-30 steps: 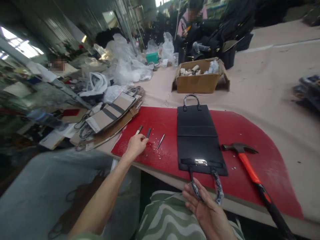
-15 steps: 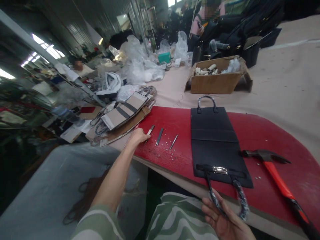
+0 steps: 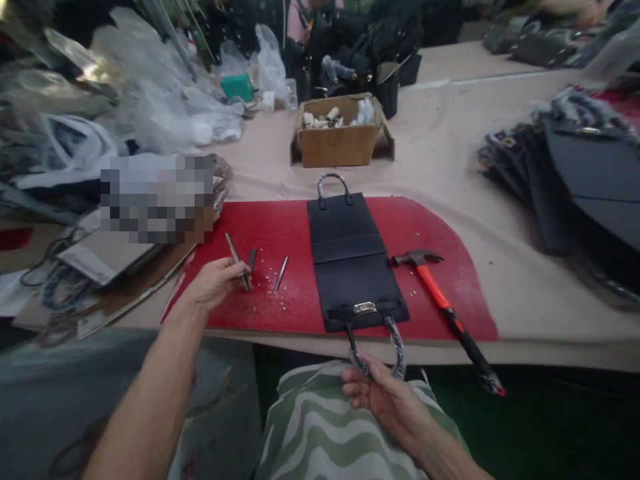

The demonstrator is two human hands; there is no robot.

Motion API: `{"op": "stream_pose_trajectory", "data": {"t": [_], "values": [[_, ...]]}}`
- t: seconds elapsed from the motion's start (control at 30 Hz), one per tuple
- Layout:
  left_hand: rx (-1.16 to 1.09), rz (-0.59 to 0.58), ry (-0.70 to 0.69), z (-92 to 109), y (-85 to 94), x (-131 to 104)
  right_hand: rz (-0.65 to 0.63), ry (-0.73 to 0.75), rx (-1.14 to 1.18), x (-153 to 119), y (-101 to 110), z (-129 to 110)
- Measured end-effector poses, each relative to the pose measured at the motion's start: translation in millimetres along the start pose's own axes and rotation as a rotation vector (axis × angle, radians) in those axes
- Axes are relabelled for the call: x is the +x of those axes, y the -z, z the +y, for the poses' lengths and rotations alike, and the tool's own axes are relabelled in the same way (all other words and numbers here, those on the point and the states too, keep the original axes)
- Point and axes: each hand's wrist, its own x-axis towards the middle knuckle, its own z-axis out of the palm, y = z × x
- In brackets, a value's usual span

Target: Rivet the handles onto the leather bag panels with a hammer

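The left hand (image 3: 214, 283) is closed in a pinch, thumb against fingers, on a slim metal tool (image 3: 232, 247) that slants up and away from it, above a red board (image 3: 267, 223) on the table (image 3: 435, 143). Just right of that hand lies a dark metal strip (image 3: 252, 258), then a thin metal rod (image 3: 281, 273) with pale specks around it. The right hand (image 3: 383, 393) is half open, palm up, fingers loosely curled, with the near handle (image 3: 399, 350) of a flat black bag (image 3: 353, 277) passing between thumb and fingers; how firmly it grips, I cannot tell. The bag lies on the board directly beyond this hand, its metal clasp (image 3: 365, 308) nearest. To the right hand's right and beyond, an orange-and-black hammer (image 3: 431, 283) rests head-away; farther off, past the bag, stands a cardboard box (image 3: 337, 148).
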Motion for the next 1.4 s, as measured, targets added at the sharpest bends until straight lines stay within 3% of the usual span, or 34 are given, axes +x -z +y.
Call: {"op": "stream_pose_trajectory", "data": {"t": [0.1, 0.2, 0.27, 0.33, 0.53, 0.67, 0.87, 1.0, 1.13, 1.23, 1.33, 1.4], "values": [[-0.272, -0.059, -0.044, -10.2, -55.4, -16.8, -0.076, 0.002, -0.075, -0.3, 11.4, 0.9], [-0.324, -0.064, -0.107, -25.5, -107.9, -24.4, -0.04, 0.038, -0.094, 4.3, 21.0, -2.5], [-0.248, -0.094, -0.165, -34.5, -130.7, -25.1, 0.018, 0.067, -0.033, 8.2, 23.0, -6.3], [-0.131, -0.141, -0.219, -39.9, -142.5, -25.2, 0.053, 0.08, 0.028, 11.1, 19.8, -10.3], [0.045, -0.186, -0.285, -38.4, -144.9, -31.6, -0.093, 0.104, 0.052, 15.2, -4.9, -21.7], [0.036, -0.154, -0.298, -43.5, -143.9, -40.7, -0.135, 0.11, 0.051, 25.2, -2.0, -19.4], [0.014, -0.112, -0.419, -61.0, -145.8, -48.2, -0.028, -0.046, 0.219, 29.1, 20.9, -5.8], [-0.023, -0.094, -0.471, -65.2, -145.9, -49.2, 0.038, 0.039, 0.239, 9.9, 21.0, -11.2], [-0.017, -0.11, -0.496, -65.4, -145.9, -50.3, 0.096, 0.158, 0.015, -2.6, 18.2, -14.9], [0.009, -0.121, -0.519, -65.1, -145.8, -52.1, 0.276, 0.204, -0.29, -1.7, 21.4, -17.7], [0.045, -0.124, -0.54, -66.2, -145.5, -53.5, 0.464, 0.153, -0.632, -4.0, 25.2, -32.3], [0.065, -0.124, -0.549, -67.7, -145.3, -53.6, 0.524, 0.068, -0.799, -10.8, 25.6, -49.3]]}}
